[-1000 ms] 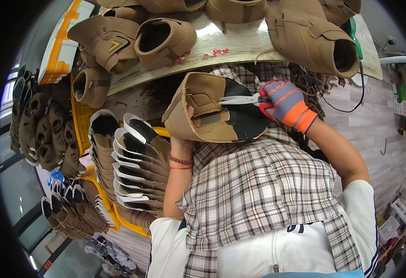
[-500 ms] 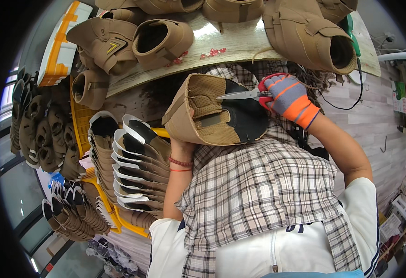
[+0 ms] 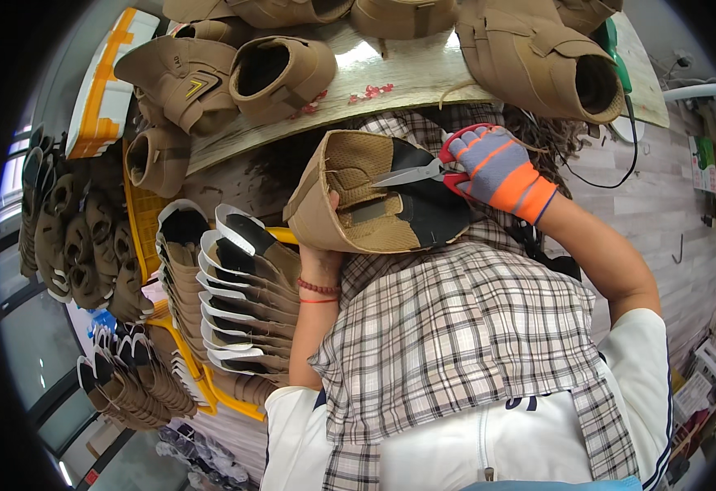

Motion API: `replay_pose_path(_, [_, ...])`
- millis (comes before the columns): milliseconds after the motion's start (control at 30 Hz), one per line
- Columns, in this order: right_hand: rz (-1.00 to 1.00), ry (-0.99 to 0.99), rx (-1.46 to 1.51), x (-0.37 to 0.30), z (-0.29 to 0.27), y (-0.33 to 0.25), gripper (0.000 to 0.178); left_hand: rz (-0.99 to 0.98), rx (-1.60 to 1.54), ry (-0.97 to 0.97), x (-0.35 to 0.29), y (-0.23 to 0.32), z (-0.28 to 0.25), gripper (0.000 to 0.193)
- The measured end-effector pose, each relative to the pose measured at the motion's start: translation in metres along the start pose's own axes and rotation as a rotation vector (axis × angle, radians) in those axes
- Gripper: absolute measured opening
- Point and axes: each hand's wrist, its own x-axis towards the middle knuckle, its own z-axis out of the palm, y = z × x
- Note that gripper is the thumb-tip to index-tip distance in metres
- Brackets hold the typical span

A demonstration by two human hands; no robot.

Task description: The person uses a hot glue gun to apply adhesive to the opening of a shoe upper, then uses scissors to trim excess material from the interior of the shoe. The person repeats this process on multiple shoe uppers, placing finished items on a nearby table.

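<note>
A tan shoe upper (image 3: pixel 312 214) with a black lining toward its right end is held over my lap, its inside facing up. My left hand (image 3: pixel 323 259) grips its left side from below, and the thumb comes over the edge onto the inner face; the other fingers are hidden behind the upper. Scissors (image 3: pixel 413 175) with red handles are in my right hand (image 3: pixel 497 168), which wears a grey and orange glove. Their blades look slightly parted and point left over the inside of the upper, close to loose thread ends.
Several tan uppers (image 3: pixel 280 78) lie on the worktable (image 3: pixel 358 78) ahead, with red scraps (image 3: pixel 372 92) near its edge. Stacked uppers with white rims (image 3: pixel 247 327) stand at my left in a yellow crate (image 3: pixel 202 389). A black cable (image 3: pixel 636 151) hangs at the right.
The scissors and my right hand have shifted slightly left, and the blades look a little farther apart. My left thumb shows more plainly over the upper's edge.
</note>
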Motion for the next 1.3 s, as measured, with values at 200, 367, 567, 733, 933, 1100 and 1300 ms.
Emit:
replay_pose_path(200, [0.256, -0.074, 0.18, -0.004, 0.003, -0.002, 0.029, 0.212, 0.137, -0.02, -0.015, 0.004, 0.006, 0.041])
replay_pose_path(367, [0.202, -0.25, 0.237, -0.017, -0.013, -0.019, 0.032, -0.016, -0.105, -0.071, -0.031, 0.009, -0.044, 0.033])
replay_pose_path(567, [0.039, -0.337, 0.222, -0.033, -0.006, -0.017, 0.035, -0.258, 0.188, 0.121, -0.063, 0.04, 0.01, 0.031])
replay_pose_path(733, [0.001, -0.369, 0.251, -0.021, 0.003, -0.026, 0.03, -0.271, 0.168, 0.098, -0.059, 0.031, -0.014, 0.04])
replay_pose_path(933, [-0.032, -0.386, 0.016, -0.018, -0.002, -0.02, 0.028, -0.262, 0.189, 0.164, -0.061, 0.033, -0.007, 0.032])
replay_pose_path(1100, [0.03, -0.299, 0.15, -0.02, -0.011, -0.011, 0.029, -0.241, 0.236, 0.156, -0.062, 0.033, -0.003, 0.028])
replay_pose_path(1300, [-0.03, -0.38, 0.232, -0.011, 0.002, -0.021, 0.028, -0.277, 0.265, 0.13, -0.062, 0.033, -0.003, 0.03])
